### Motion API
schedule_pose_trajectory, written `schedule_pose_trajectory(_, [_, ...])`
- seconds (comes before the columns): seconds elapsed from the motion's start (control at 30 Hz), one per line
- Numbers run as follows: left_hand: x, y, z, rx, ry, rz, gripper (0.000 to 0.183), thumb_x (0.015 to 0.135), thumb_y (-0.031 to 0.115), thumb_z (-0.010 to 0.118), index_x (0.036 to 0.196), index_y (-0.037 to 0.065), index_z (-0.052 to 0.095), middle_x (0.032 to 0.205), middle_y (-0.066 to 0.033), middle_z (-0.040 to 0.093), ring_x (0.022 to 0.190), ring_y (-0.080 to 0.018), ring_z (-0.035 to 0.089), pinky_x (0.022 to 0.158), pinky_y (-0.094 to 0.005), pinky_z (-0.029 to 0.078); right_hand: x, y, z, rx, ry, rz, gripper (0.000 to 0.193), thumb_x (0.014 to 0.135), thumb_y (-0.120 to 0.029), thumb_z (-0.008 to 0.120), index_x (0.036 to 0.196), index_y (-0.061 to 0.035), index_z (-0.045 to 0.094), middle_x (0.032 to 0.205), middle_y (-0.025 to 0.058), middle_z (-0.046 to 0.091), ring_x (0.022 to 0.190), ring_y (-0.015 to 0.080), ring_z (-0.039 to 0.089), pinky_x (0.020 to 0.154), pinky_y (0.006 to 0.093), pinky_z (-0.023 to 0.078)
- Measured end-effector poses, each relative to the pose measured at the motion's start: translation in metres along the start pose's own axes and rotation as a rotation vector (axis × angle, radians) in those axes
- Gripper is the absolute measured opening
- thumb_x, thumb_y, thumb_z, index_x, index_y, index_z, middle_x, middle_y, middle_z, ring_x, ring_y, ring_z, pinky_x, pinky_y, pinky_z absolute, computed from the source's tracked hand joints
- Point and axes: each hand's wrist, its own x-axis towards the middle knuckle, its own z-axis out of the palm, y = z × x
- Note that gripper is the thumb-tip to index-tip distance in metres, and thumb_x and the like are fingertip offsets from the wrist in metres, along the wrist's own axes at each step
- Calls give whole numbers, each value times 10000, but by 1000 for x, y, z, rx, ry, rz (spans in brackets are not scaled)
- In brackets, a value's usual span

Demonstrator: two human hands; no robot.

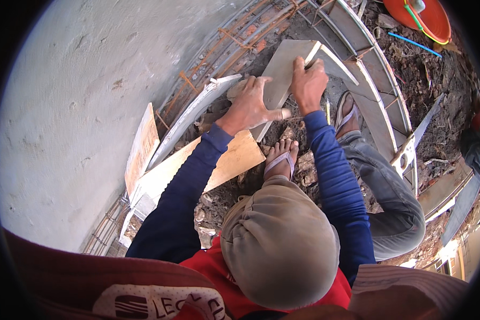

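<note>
My right hand (308,84) is closed on the edge of a pale grey board (282,69), which stands tilted in a trench between my feet and a wall. My left hand (248,106) is against the board's near-left side, its fingers apart and its thumb stretched across the board's face. The thumb's tip looks whitish. Another narrow board (338,65) meets the held one at its upper right corner. Below my left forearm lies a light plywood strip (234,160). A curved white-edged strip (194,114) runs left of that hand.
A grey plastered wall (90,106) fills the left. Rusty rebar (218,48) lines its foot. Curved formwork (370,96) bends along the right, where a handsaw (429,120) lies. An orange basin (424,21) and a blue rod (415,44) rest on soil. My sandalled feet stand nearby.
</note>
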Motion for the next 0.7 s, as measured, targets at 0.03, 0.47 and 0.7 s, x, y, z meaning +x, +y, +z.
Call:
schedule_pose_trajectory(0.03, [-2, -2, 3, -22, -7, -16, 814, 843, 443, 774, 1386, -77, 462, 1289, -293, 528, 1271, -446, 524, 1085, -491, 435, 7, 1, -1, 21, -13, -11, 414, 933, -290, 694, 983, 113, 608, 769, 352, 672, 774, 528, 697, 740, 562, 535])
schedule_pose_trajectory(0.47, [-10, 0, -21, -48, 146, 151, 391, 845, 93, 697, 1194, -36, 576, 1033, -205, 603, 963, -421, 636, 834, -504, 525, 74, 50, -110, -696, -36, -758, 192, 869, -264, 741, 958, -96, 713, 1093, 73, 611, 1036, 326, 549, 893, 463, 443])
schedule_pose_trajectory(0.7, [8, 0, -56, -102, 196, 122, 302, 846, 163, 753, 1104, 13, 710, 1001, -160, 720, 867, -298, 713, 806, -398, 548, 65, 1, -156, -448, -75, -762, 149, 906, -131, 683, 989, -12, 648, 953, 194, 609, 850, 414, 630, 748, 500, 507])
